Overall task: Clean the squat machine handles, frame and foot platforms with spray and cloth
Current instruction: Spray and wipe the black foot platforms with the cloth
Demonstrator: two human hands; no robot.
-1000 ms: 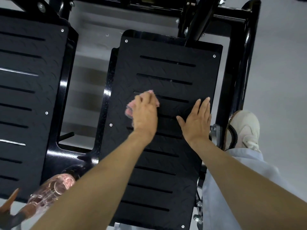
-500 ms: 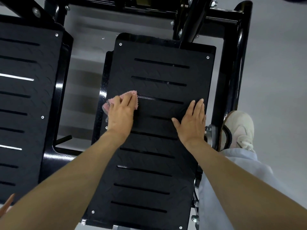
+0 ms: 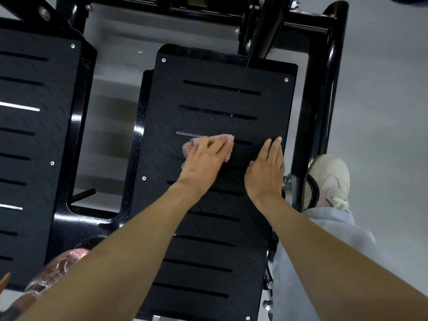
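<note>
Closest in, two bare forearms reach up from the bottom of the view, and low at the left edge sits a clear pinkish container (image 3: 55,269) (too blurred to make out its shape or any label). On the right a pale trouser leg (image 3: 324,251) runs down to a cream shoe (image 3: 328,181) planted on the grey floor (image 3: 382,89), just beside the machine. Now the hands, both on the slotted black foot platform (image 3: 208,251) in the middle of the view. The left hand (image 3: 203,163) lies palm down with its fingers straight and close together, pressing the pink cloth (image 3: 228,147) flat against the tread plate about halfway up, over one of the cross slots; the cloth pokes out past the fingertips and at the thumb side. The right hand (image 3: 266,172) is released and flat too, fingers together and pointing away from the person, thumb spread towards the cloth, resting near the platform's right edge and holding nothing. The two hands are near each other but apart. Off to the left is a second foot platform (image 3: 34,158), same slotted pattern, separated by a gap showing the floor. Farthest out, the glossy black frame (image 3: 324,89) wraps the top and right side, with bolts catching the light.
</note>
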